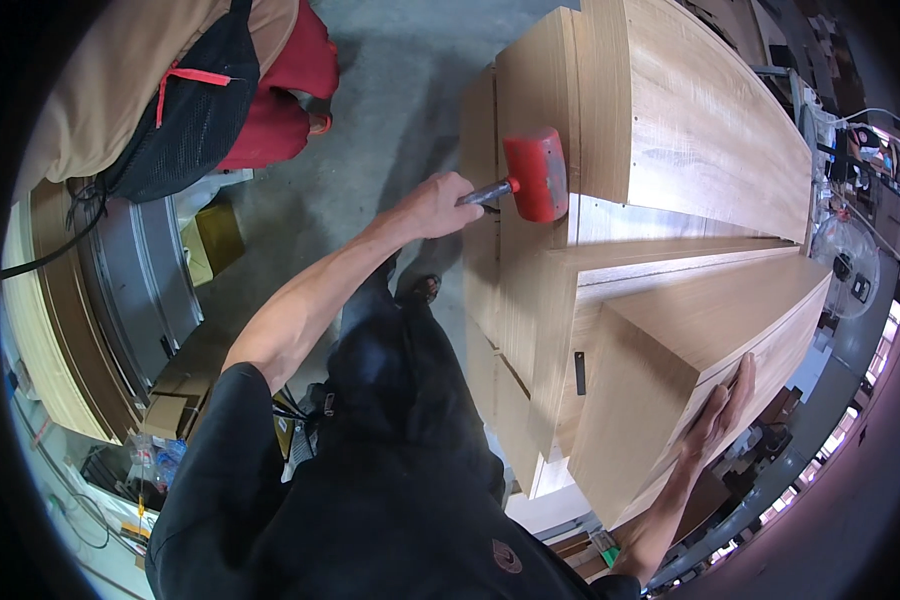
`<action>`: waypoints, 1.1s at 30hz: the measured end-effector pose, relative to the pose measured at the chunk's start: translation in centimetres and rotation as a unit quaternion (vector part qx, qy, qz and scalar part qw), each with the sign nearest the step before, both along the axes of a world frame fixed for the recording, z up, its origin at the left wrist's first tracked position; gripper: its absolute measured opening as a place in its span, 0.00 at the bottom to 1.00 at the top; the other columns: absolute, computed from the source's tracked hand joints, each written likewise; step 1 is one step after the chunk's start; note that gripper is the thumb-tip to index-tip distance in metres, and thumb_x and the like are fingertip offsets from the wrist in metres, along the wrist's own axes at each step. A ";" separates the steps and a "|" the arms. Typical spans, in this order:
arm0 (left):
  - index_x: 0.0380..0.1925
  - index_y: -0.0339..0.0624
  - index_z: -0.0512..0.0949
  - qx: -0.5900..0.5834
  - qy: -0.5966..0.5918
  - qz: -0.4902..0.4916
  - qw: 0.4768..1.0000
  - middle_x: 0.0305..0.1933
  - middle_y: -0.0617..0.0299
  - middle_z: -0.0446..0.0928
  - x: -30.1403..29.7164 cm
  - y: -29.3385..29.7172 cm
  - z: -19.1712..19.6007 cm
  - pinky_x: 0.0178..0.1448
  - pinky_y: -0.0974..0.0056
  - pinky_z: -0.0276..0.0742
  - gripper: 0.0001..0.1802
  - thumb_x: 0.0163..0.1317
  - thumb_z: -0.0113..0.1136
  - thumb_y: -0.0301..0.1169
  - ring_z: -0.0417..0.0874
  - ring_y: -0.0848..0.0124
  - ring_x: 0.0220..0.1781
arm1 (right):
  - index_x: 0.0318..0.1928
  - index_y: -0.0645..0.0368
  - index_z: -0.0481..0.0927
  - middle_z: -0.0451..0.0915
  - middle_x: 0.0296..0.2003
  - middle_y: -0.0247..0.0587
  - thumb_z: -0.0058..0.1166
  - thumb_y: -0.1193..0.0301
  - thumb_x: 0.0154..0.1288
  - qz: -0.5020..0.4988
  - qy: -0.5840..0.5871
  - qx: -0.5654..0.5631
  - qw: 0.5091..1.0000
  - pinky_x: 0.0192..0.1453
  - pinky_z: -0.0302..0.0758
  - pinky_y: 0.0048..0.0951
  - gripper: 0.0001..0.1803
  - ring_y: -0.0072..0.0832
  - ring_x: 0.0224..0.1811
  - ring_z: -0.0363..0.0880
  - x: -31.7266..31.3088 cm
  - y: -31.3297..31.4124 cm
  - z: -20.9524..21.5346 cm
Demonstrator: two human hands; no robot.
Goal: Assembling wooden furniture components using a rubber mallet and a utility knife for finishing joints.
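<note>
While the left hand (432, 205) grips a red mallet (536, 172) whose head rests against a wooden panel (530, 90), the right hand (720, 412) lies flat, fingers spread, on the near wooden cabinet (690, 340).

- Bare concrete floor (390, 110) upper centre — open passage beside the wooden cabinet (690, 150).
- Seated person's red trousers (290, 90) and black mesh bag (185, 110) block the upper left.
- Cardboard boxes (175, 395) and a grey metal frame (135, 290) crowd the left — little room.
</note>
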State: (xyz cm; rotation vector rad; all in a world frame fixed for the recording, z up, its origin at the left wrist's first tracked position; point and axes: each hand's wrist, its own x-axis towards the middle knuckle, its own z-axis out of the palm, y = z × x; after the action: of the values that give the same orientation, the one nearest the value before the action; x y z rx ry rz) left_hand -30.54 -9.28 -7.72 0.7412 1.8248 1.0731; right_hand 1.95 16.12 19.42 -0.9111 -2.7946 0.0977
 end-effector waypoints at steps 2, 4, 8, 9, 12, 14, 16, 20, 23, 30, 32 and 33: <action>0.26 0.30 0.76 0.001 -0.014 -0.007 1.000 0.19 0.48 0.72 0.6 0.1 -0.3 0.33 0.53 0.69 0.18 0.58 0.62 0.38 0.76 0.62 0.24 | 0.69 0.64 0.65 0.64 0.68 0.59 0.35 0.45 0.76 -0.004 0.005 -0.002 1.000 0.74 0.55 0.48 0.37 0.51 0.72 0.59 0.0 -0.2 0.0; 0.27 0.30 0.77 0.011 -0.012 -0.068 0.998 0.21 0.48 0.75 1.5 0.7 -0.7 0.35 0.54 0.72 0.17 0.57 0.62 0.39 0.79 0.60 0.26 | 0.68 0.65 0.65 0.64 0.68 0.59 0.35 0.45 0.76 -0.005 0.010 -0.003 1.000 0.74 0.55 0.48 0.37 0.51 0.72 0.59 0.1 0.0 0.0; 0.27 0.30 0.78 -0.030 -0.015 -0.022 0.999 0.22 0.47 0.76 1.1 0.4 -1.5 0.36 0.53 0.72 0.17 0.57 0.62 0.38 0.80 0.59 0.27 | 0.68 0.66 0.65 0.64 0.68 0.60 0.34 0.45 0.76 -0.007 0.000 -0.001 1.000 0.74 0.54 0.48 0.38 0.51 0.71 0.60 -0.1 0.0 -0.2; 0.27 0.30 0.78 -0.029 -0.015 -0.022 0.999 0.22 0.47 0.76 1.4 0.4 -1.5 0.36 0.53 0.72 0.17 0.57 0.62 0.38 0.80 0.59 0.27 | 0.68 0.67 0.65 0.64 0.68 0.60 0.34 0.45 0.76 -0.007 -0.001 -0.002 1.000 0.75 0.54 0.48 0.38 0.51 0.71 0.60 -0.3 -0.3 -0.1; 0.27 0.30 0.77 -0.024 -0.035 -0.059 0.997 0.21 0.48 0.75 2.3 0.4 -0.5 0.35 0.52 0.71 0.18 0.58 0.61 0.38 0.78 0.59 0.26 | 0.68 0.67 0.65 0.63 0.68 0.60 0.34 0.45 0.76 -0.011 0.002 -0.002 1.000 0.75 0.54 0.48 0.38 0.51 0.72 0.59 0.2 -0.2 0.1; 0.28 0.31 0.78 -0.035 -0.037 -0.063 0.997 0.24 0.47 0.78 1.9 0.5 0.5 0.38 0.52 0.73 0.16 0.58 0.59 0.37 0.81 0.56 0.30 | 0.68 0.67 0.65 0.63 0.68 0.61 0.34 0.45 0.76 -0.007 0.001 0.005 1.000 0.74 0.54 0.48 0.38 0.51 0.72 0.59 0.3 0.0 0.1; 0.29 0.31 0.79 -0.049 -0.039 -0.054 0.997 0.27 0.47 0.80 1.7 0.0 0.9 0.41 0.51 0.74 0.14 0.58 0.58 0.35 0.83 0.53 0.32 | 0.68 0.67 0.65 0.64 0.68 0.61 0.34 0.45 0.76 -0.002 -0.002 0.006 1.000 0.74 0.54 0.48 0.38 0.52 0.71 0.60 0.3 -0.1 0.0; 0.26 0.31 0.75 0.008 -0.027 -0.016 0.999 0.20 0.51 0.71 0.3 -0.8 1.6 0.33 0.54 0.68 0.17 0.59 0.61 0.38 0.74 0.64 0.25 | 0.68 0.67 0.65 0.64 0.67 0.61 0.34 0.45 0.76 -0.002 0.002 -0.001 1.000 0.74 0.54 0.48 0.38 0.52 0.71 0.60 -0.2 -0.3 0.1; 0.26 0.31 0.75 0.020 -0.026 -0.016 0.999 0.19 0.51 0.70 -0.6 -0.6 3.8 0.32 0.54 0.68 0.17 0.59 0.61 0.37 0.73 0.65 0.24 | 0.68 0.66 0.65 0.64 0.67 0.61 0.35 0.45 0.76 0.001 0.003 -0.001 1.000 0.74 0.54 0.47 0.38 0.52 0.71 0.60 0.0 0.0 0.1; 0.29 0.32 0.79 0.002 -0.012 -0.098 0.995 0.27 0.44 0.79 1.3 0.3 5.7 0.41 0.50 0.73 0.15 0.60 0.60 0.37 0.81 0.51 0.32 | 0.68 0.65 0.65 0.64 0.68 0.61 0.34 0.44 0.76 -0.001 0.005 -0.001 1.000 0.74 0.54 0.47 0.38 0.52 0.71 0.60 0.7 0.3 -0.2; 0.29 0.32 0.80 -0.001 -0.016 -0.061 0.998 0.26 0.43 0.78 1.1 0.0 5.5 0.40 0.50 0.73 0.15 0.60 0.60 0.37 0.81 0.51 0.32 | 0.68 0.65 0.65 0.64 0.68 0.61 0.33 0.43 0.75 0.001 0.007 -0.002 1.000 0.74 0.54 0.47 0.39 0.52 0.71 0.59 0.5 0.3 -0.4; 0.29 0.32 0.80 0.000 -0.016 -0.062 0.998 0.26 0.43 0.78 1.0 -0.1 5.6 0.40 0.50 0.73 0.15 0.60 0.60 0.37 0.81 0.51 0.32 | 0.68 0.65 0.65 0.63 0.68 0.61 0.33 0.43 0.75 -0.002 0.005 -0.002 1.000 0.74 0.54 0.47 0.39 0.52 0.72 0.59 0.4 0.0 -0.3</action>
State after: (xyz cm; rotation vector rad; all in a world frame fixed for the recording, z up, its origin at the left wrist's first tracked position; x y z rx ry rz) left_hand -29.56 -9.36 -2.11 0.8206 1.7280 0.9983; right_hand 2.36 16.15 19.09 -0.9136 -2.7837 0.1081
